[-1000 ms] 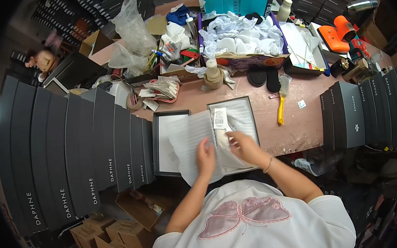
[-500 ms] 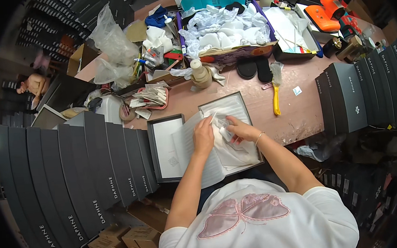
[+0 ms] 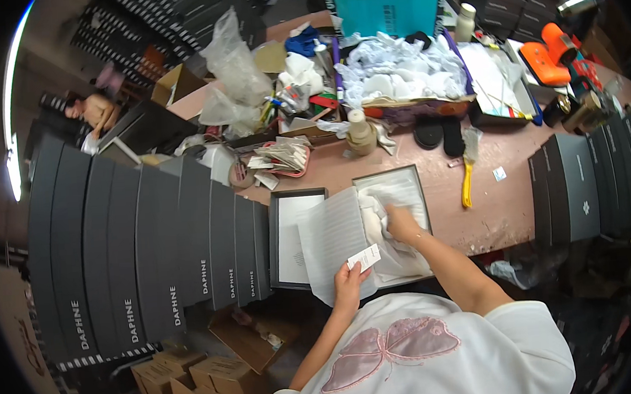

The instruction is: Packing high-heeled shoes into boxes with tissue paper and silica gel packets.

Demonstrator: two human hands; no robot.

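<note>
An open dark shoe box stands on the table in front of me, its white wrapping bunched over the contents. My left hand pinches a small white card with print on it, above the near left part of the box. Inside the box, my right hand is closed, its fingertips partly hidden against a whitish item whose kind I cannot make out. A ribbed translucent foam sheet hangs over the box's left side and overlaps the dark, white-lined lid.
Stacked dark shoe boxes line the left, with more on the right. Farther back stand a pale bottle, a yellow-handled brush, a pink tray of cards and a carton of white stuffing. Another person sits far left.
My left hand has drawn back toward me and now holds the white card clear of the box. My right hand stays in the box, its fingers more curled. The view has shifted.
</note>
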